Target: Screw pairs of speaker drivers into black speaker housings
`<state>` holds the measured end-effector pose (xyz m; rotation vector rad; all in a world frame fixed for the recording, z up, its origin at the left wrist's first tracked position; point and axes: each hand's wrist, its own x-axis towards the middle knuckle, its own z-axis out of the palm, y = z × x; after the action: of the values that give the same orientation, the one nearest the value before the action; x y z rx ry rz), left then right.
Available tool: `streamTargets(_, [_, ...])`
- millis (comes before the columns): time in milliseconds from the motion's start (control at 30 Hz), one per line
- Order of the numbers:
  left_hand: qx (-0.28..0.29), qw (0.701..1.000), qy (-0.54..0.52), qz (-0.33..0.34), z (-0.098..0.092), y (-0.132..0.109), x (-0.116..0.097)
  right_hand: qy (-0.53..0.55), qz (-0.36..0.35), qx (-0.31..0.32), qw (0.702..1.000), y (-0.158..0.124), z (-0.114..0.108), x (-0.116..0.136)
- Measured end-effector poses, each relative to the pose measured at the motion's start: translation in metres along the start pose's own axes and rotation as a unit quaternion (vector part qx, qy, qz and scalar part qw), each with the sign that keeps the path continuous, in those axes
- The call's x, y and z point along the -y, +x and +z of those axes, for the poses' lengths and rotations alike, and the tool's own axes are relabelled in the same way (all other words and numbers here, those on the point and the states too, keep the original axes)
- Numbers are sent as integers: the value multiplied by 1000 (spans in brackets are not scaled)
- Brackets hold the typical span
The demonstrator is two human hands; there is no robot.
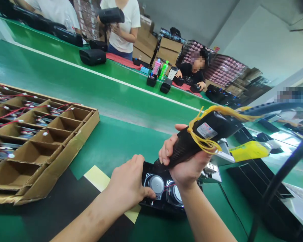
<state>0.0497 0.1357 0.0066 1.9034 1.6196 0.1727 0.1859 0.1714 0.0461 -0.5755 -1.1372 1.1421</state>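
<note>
From where I stand, I see two bare hands over a green table [131, 134]. The right hand [188, 169] is wrapped around a fat black tool [184, 144] with yellow string [209, 145] tied on it. The tool leans, with its thin end down and to the left. The left hand [126, 183] is curled over one end of an open black box [164, 209], gripping it. Its thumb is at the rim of a round speaker [156, 186]. The box sits below the tool, between the two hands. A second speaker [177, 194] is in it, just beside the right wrist.

The tool's thin end points at the far edge of the box. I can't tell if it touches anything there. To do this well, I think the left hand should hold the box tight so it can't slide. The tool would work best stood up straight, as a leaning one could slip and poke the speaker. The thumb is near, so it should mind the tip. Thin red wires [169, 186] run by the speakers and shouldn't get pinched. A yellow paper strip [97, 177] lies under the left arm, and a cardboard tray [78, 148] is well to its left.
</note>
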Motion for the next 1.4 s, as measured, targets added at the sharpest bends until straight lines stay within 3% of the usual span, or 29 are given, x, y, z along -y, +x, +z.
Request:
streamTargets(767, [-4, 1000, 4, -3, 2, 0, 3, -15, -7, 24, 1000, -1, -4, -14])
streamTargets(1100, [-10, 1000, 24, 5, 0, 4, 1, 0, 35, 88, 995, -7, 0, -17])
streamTargets(1400, [-12, 999, 33, 19, -1, 1, 0, -2, 54, 96, 994, -16, -11, -31])
